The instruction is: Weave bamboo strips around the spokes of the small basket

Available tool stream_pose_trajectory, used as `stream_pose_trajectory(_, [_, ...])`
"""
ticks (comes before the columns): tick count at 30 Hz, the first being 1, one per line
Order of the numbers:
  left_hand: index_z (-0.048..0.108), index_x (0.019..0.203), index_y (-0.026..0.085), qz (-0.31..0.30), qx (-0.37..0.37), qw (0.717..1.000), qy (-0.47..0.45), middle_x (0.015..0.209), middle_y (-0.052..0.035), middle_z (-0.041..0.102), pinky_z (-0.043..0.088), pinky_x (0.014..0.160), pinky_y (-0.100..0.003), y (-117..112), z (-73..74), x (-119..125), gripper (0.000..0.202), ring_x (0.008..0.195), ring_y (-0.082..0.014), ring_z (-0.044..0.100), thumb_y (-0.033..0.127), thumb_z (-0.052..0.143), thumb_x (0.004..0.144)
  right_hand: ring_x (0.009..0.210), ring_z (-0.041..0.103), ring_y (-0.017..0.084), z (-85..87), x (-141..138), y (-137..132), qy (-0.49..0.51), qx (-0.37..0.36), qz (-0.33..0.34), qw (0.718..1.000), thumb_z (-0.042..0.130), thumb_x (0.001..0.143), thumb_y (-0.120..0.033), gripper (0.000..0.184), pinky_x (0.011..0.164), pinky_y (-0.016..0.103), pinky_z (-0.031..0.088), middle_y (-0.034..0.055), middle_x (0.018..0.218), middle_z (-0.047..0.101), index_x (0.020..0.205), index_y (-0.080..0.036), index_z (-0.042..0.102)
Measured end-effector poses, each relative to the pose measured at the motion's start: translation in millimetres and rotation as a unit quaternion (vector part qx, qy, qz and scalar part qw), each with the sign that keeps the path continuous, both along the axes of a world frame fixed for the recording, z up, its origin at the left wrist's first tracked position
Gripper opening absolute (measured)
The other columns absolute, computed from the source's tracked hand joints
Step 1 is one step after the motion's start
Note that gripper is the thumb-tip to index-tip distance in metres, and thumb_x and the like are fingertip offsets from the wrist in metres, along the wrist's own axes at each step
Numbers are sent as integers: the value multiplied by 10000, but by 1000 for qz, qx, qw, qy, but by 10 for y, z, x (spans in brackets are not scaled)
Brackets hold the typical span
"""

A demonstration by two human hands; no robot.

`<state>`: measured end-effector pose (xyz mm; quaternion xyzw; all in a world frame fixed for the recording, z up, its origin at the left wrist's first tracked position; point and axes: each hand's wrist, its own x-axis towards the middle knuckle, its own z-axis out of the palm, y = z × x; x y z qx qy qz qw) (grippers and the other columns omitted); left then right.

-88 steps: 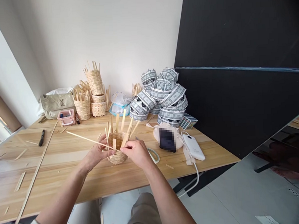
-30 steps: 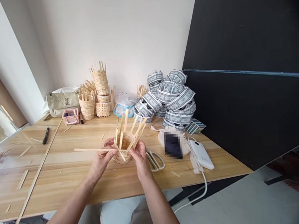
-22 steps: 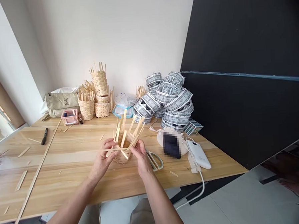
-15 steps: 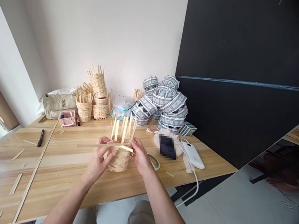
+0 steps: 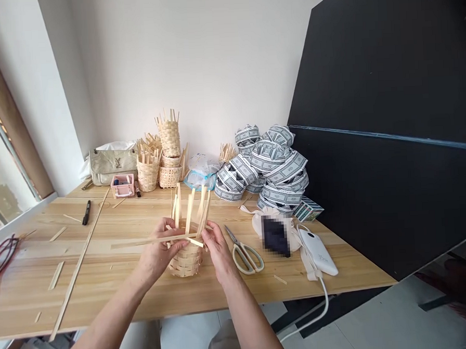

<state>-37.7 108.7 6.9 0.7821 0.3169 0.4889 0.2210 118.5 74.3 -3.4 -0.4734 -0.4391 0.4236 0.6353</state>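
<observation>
While both hands close in on a half-woven bamboo basket (image 5: pixel 186 262), the left hand (image 5: pixel 157 251) curls round a long bamboo strip (image 5: pixel 150 241), pinching it against the upright stakes (image 5: pixel 190 207); the right hand (image 5: pixel 217 249) is half closed at the far side of the basket, its fingertips (image 5: pixel 205 235) just beside a short strip end (image 5: pixel 195 242), though whether they grip that end cannot be told; the basket sits between the hands, its weave low and its stakes splayed above, and whether its base touches the wooden table (image 5: pixel 37 310) cannot be told; a loose hold could let the long strip slip from the stakes, and uneven pressure could bend or split a thin stake; the long free end of the strip, reaching out to the left, could catch on something and twist the weave; open scissors (image 5: pixel 245 260) lie just right of the right hand, near its wrist, so a wide move could knock them; beyond them lie a cloth pouch (image 5: pixel 268 232) with a blurred patch and a white power bank (image 5: pixel 317 252); a loose strip (image 5: pixel 79 266) and a black marker (image 5: pixel 86 212) lie to the left; stacked baskets (image 5: pixel 169 139), a pink box (image 5: pixel 122 185) and a heap of patterned paper rolls (image 5: pixel 263 162) stand at the far edge.
</observation>
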Motion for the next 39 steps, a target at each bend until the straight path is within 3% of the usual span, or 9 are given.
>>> stream_pose_trajectory(5, [674,675,211,10,-11,999,-29,818,-24,514,463,678,-273,51,33,-57,118,765,-170,545,313,650,728,872,617,180,-1,-68,-17,-88,38,-84,992,600,726,-314,279,773,316,491,46,955,644,974,-219,515])
stream_pose_trajectory(8, [644,613,197,28,-27,998,-50,777,-18,495,442,658,-273,113,16,-122,214,738,-170,530,392,668,697,796,600,165,79,-88,-81,-200,93,-143,965,559,742,-228,108,738,296,483,29,851,630,848,-210,568])
stream_pose_trajectory(13, [620,586,187,29,-49,997,-51,720,-2,461,411,642,-275,162,40,-186,324,684,-158,489,498,672,661,743,606,147,335,-101,-90,-399,191,2,897,435,816,-119,265,675,238,444,29,810,681,900,-213,667])
stream_pose_trajectory(18, [618,564,190,-4,-60,997,-45,687,1,458,392,594,-264,190,95,-206,376,642,-150,470,555,674,631,579,543,123,646,-103,-22,-569,135,90,806,487,782,-85,261,525,209,317,-20,641,659,744,-243,691])
stream_pose_trajectory(20, [638,568,194,-24,-58,997,-34,677,-9,475,389,604,-268,205,113,-216,389,667,-164,481,576,654,641,510,499,106,733,-103,2,-590,107,114,792,521,759,-83,242,488,208,270,-39,552,617,659,-237,679])
stream_pose_trajectory(23, [634,532,193,-44,-57,997,-11,659,-18,479,389,637,-279,221,136,-232,424,714,-185,496,601,635,642,459,471,90,754,-106,50,-554,108,145,813,508,760,-82,265,472,197,268,-60,459,558,615,-230,673])
stream_pose_trajectory(27, [597,496,181,-35,-65,997,4,677,-17,471,386,633,-279,238,147,-260,441,696,-178,500,599,647,628,454,474,97,658,-121,97,-514,116,121,841,504,798,-137,259,481,198,298,-55,438,541,620,-217,674])
stream_pose_trajectory(34, [636,567,194,-51,-44,998,2,696,-20,497,402,676,-286,256,103,-279,406,734,-183,506,588,627,663,538,525,120,663,-151,64,-542,108,132,823,464,820,-108,260,541,216,326,-14,566,613,714,-193,686])
stream_pose_trajectory(39, [670,618,206,-15,-43,999,-26,710,-25,515,412,683,-297,260,67,-283,352,735,-189,513,556,659,651,573,557,136,568,-52,-26,-428,159,78,886,445,844,-190,244,603,244,400,-16,690,648,907,-262,669])
